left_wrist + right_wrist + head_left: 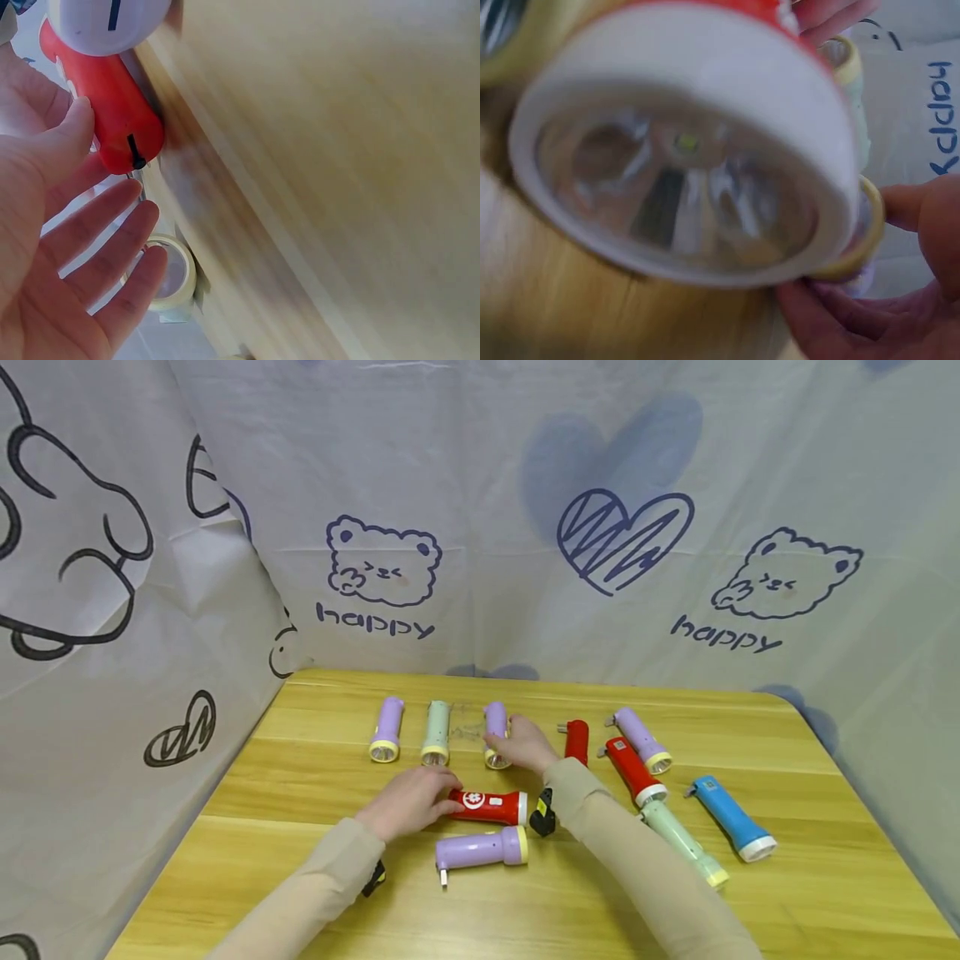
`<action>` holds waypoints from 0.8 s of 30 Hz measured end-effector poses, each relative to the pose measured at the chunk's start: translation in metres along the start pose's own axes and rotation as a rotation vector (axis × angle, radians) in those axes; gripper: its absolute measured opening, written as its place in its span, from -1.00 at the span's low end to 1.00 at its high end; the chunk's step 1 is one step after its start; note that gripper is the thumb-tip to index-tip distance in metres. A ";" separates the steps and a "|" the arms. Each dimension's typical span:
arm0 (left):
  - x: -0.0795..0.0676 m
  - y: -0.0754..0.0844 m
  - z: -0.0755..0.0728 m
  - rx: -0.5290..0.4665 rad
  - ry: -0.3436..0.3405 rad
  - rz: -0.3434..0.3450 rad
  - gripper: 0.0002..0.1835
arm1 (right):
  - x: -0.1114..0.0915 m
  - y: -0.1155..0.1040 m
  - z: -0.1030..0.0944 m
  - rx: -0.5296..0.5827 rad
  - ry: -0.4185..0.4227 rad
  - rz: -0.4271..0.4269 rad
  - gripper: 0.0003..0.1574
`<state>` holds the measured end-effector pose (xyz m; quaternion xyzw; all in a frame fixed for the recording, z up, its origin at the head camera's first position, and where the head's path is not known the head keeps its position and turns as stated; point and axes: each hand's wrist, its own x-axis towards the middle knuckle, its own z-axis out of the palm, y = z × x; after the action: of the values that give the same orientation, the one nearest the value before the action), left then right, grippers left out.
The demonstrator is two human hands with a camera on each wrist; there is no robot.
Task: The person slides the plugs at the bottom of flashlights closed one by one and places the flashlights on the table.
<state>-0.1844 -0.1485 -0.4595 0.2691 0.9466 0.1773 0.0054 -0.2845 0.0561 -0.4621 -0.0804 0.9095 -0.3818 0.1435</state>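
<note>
In the head view, my left hand [412, 806] pinches the tail end of a red flashlight [491, 807] between thumb and index finger. The left wrist view shows the other fingers spread apart beside that red flashlight [112, 97]. Farther back, my right hand [525, 747] holds a purple flashlight [496, 722] whose yellow-rimmed lens faces me. From the right wrist, thumb and fingers lie on either side of its yellow rim [875, 225], partly hidden behind the red flashlight's white head [705, 67]. Just nearer than the red one lies another purple flashlight [476, 850].
To the left stand a purple flashlight [387, 722] and a mint flashlight [437, 727]. On the right, red [633, 768], mint [678, 839], purple [637, 735] and blue [727, 814] flashlights lie about, with another red flashlight [577, 739] behind my right wrist. Printed cloth [495, 610] encloses the wooden table [285, 793].
</note>
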 end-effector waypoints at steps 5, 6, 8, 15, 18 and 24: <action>0.001 0.001 -0.001 -0.011 -0.005 -0.013 -0.71 | -0.004 -0.003 -0.001 -0.095 0.025 -0.031 -0.35; 0.002 0.001 -0.001 -0.010 -0.008 -0.014 -0.71 | -0.004 -0.004 -0.001 -0.107 0.029 -0.032 -0.36; 0.002 0.001 -0.001 -0.009 -0.011 -0.016 -0.72 | -0.006 -0.004 0.000 -0.123 0.038 -0.034 -0.35; 0.005 0.001 -0.001 0.003 -0.010 -0.017 -0.77 | -0.013 -0.007 0.000 -0.113 0.041 -0.069 -0.30; 0.006 0.001 -0.001 0.010 -0.007 0.001 -0.78 | -0.014 -0.008 0.001 -0.090 0.033 -0.071 -0.30; 0.007 0.001 0.000 0.014 -0.010 0.015 -0.81 | -0.011 -0.006 0.004 -0.055 0.025 -0.038 -0.31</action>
<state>-0.1898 -0.1445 -0.4584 0.2769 0.9458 0.1696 0.0071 -0.2730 0.0521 -0.4588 -0.0967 0.9198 -0.3601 0.1225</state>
